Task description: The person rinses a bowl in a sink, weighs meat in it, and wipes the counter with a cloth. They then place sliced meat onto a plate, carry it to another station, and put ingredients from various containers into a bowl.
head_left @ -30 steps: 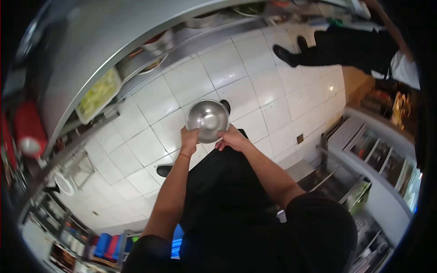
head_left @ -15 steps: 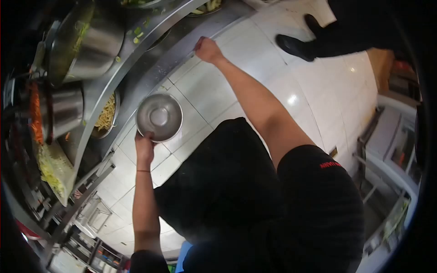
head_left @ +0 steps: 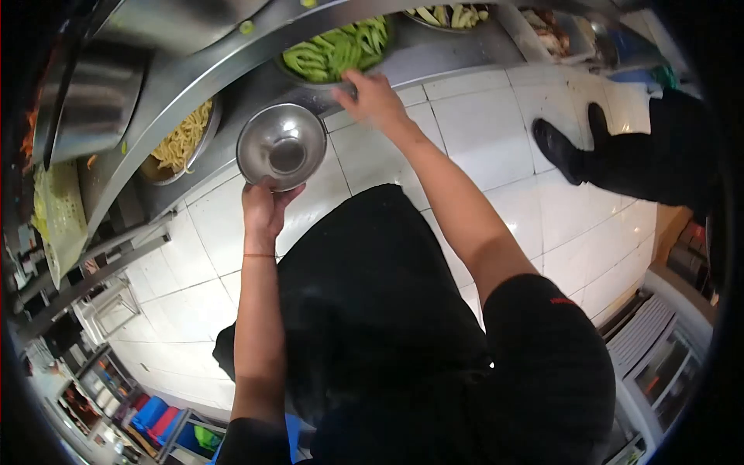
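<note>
An empty round metal bowl point(head_left: 281, 147) is held by its near rim in my left hand point(head_left: 265, 208), out in front of my body. My right hand point(head_left: 372, 97) is at the near edge of a container of sliced green vegetables point(head_left: 341, 51), its fingers apart and slightly blurred, with nothing seen in them. Pale noodle-like strips point(head_left: 182, 139) lie in a metal bowl on the lower shelf, left of the bowl that I hold.
A steel shelf edge point(head_left: 186, 85) curves above the containers, with large metal pots point(head_left: 97, 101) at the left. Sliced pale vegetables point(head_left: 449, 15) are further right. A person's black shoe point(head_left: 556, 147) stands on the tiled floor at the right.
My view has shifted toward the right along the shelf, bringing the green vegetables into sight. My right hand has gone from closed to fingers apart, beside them. The bowl remains in my left hand.
</note>
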The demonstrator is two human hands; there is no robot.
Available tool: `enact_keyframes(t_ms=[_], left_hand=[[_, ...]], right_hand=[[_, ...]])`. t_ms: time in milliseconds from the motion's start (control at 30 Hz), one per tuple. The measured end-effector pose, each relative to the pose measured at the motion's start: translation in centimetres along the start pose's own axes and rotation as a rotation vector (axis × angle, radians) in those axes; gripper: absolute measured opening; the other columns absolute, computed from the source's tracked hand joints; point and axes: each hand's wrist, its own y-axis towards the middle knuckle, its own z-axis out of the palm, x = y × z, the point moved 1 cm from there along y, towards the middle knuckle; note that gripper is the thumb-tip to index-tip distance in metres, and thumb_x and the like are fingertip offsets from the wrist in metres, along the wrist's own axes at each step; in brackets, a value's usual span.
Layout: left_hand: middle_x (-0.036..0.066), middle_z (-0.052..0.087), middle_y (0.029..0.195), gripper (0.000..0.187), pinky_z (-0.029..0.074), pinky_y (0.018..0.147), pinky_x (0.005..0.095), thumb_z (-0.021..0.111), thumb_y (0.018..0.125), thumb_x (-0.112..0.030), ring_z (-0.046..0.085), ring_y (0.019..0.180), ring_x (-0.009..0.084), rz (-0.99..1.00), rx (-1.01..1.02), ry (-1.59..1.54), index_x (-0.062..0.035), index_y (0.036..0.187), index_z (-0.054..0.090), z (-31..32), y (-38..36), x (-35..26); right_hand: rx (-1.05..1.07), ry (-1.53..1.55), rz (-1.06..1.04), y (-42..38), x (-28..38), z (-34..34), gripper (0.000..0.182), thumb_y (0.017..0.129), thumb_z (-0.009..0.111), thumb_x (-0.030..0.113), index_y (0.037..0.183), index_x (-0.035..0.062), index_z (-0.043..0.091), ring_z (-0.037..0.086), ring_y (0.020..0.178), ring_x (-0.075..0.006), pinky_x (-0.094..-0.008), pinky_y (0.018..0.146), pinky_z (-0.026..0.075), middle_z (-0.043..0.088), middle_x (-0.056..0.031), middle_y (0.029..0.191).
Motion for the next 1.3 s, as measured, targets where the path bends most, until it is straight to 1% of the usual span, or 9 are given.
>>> enact_keyframes(t_ms=[233, 333, 567, 900, 1000, 1067, 1133, 1233, 1300], left_hand=[[0.025, 0.055, 0.117, 0.039, 0.062, 0.080, 0.0455, 0.040, 0.089, 0.002, 0.065, 0.100, 0.0350, 0.022, -0.055, -0.123, 0.0098, 0.128, 0.038, 1.9, -1.8, 0.9], [0.023, 0.053, 0.121, 0.042, 0.064, 0.076, 0.0435, 0.039, 0.092, 0.001, 0.065, 0.100, 0.0348, 0.116, -0.152, -0.174, 0.0030, 0.134, 0.033, 1.1, -2.9, 1.0], [0.023, 0.049, 0.126, 0.043, 0.064, 0.076, 0.0431, 0.041, 0.092, 0.001, 0.064, 0.102, 0.0333, 0.258, -0.179, -0.147, 0.0027, 0.134, 0.031, 0.8, -5.7, -2.6], [0.022, 0.037, 0.136, 0.066, 0.064, 0.076, 0.0416, 0.044, 0.090, 0.001, 0.058, 0.111, 0.0339, 0.362, -0.132, -0.064, -0.0110, 0.149, 0.016, 3.5, -2.6, -5.2], [0.019, 0.042, 0.136, 0.070, 0.063, 0.074, 0.0428, 0.042, 0.088, 0.003, 0.062, 0.105, 0.0350, 0.412, -0.214, 0.093, -0.0147, 0.150, 0.016, 4.7, -1.4, -6.2], [0.022, 0.018, 0.143, 0.079, 0.064, 0.073, 0.0398, 0.046, 0.086, 0.001, 0.052, 0.116, 0.0395, 0.355, -0.131, 0.169, -0.0193, 0.153, 0.009, 5.3, 0.3, -6.8], [0.020, 0.018, 0.143, 0.080, 0.064, 0.072, 0.0387, 0.048, 0.085, -0.001, 0.053, 0.115, 0.0384, 0.326, -0.101, 0.153, -0.0184, 0.153, 0.010, 6.1, 2.1, -7.4], [0.016, 0.037, 0.139, 0.074, 0.065, 0.069, 0.0422, 0.047, 0.085, -0.002, 0.058, 0.111, 0.0346, 0.268, 0.096, 0.031, -0.0165, 0.151, 0.017, 7.1, 4.1, -7.7], [0.015, 0.043, 0.135, 0.070, 0.065, 0.068, 0.0440, 0.045, 0.085, 0.001, 0.060, 0.109, 0.0345, 0.240, 0.182, -0.028, -0.0155, 0.149, 0.021, 7.1, 4.6, -7.6]], right_hand=[[0.414, -0.260, 0.229, 0.7, 6.7, -9.1, 0.073, 0.083, 0.068, 0.048, 0.139, 0.0070, 0.046, 0.045, 0.130, -0.0353, -0.0472, 0.099, 0.044, 0.059, -0.0233, 0.125], [0.146, -0.525, -0.245, 7.7, 4.2, -3.4, 0.076, 0.078, 0.073, 0.048, 0.140, 0.0128, 0.046, 0.044, 0.132, -0.0309, -0.0447, 0.104, 0.043, 0.052, -0.0169, 0.137], [0.535, -0.473, -0.199, 11.0, 3.6, -1.8, 0.086, 0.066, 0.084, 0.025, 0.142, 0.0263, 0.044, 0.036, 0.137, -0.0345, -0.0444, 0.110, 0.039, 0.035, -0.0129, 0.151], [0.261, -0.285, -0.142, 11.4, 2.1, -2.6, 0.074, 0.073, 0.076, 0.030, 0.134, -0.0002, 0.049, 0.045, 0.129, -0.0355, -0.0374, 0.107, 0.037, 0.047, -0.0238, 0.140], [0.336, -0.240, 0.004, 10.5, 4.6, -5.9, 0.068, 0.076, 0.073, 0.037, 0.128, -0.0019, 0.054, 0.052, 0.123, -0.0350, -0.0382, 0.103, 0.041, 0.055, -0.0248, 0.131], [0.239, -0.260, -0.085, 9.5, 6.7, -7.6, 0.061, 0.078, 0.070, 0.038, 0.123, -0.0015, 0.059, 0.057, 0.116, -0.0335, -0.0386, 0.099, 0.044, 0.061, -0.0237, 0.123], [0.401, -0.237, -0.149, 9.3, 8.3, -9.2, 0.061, 0.080, 0.068, 0.040, 0.130, 0.0074, 0.056, 0.056, 0.117, -0.0335, -0.0380, 0.101, 0.043, 0.062, -0.0180, 0.125], [0.599, -0.149, 0.015, 8.1, 10.1, -8.7, 0.058, 0.083, 0.066, 0.040, 0.132, 0.0097, 0.055, 0.057, 0.115, -0.0327, -0.0377, 0.099, 0.043, 0.064, -0.0161, 0.123], [0.574, -0.185, -0.159, 7.6, 11.2, -6.3, 0.054, 0.084, 0.066, 0.041, 0.128, 0.0105, 0.059, 0.060, 0.111, -0.0302, -0.0367, 0.097, 0.044, 0.065, -0.0147, 0.121]])
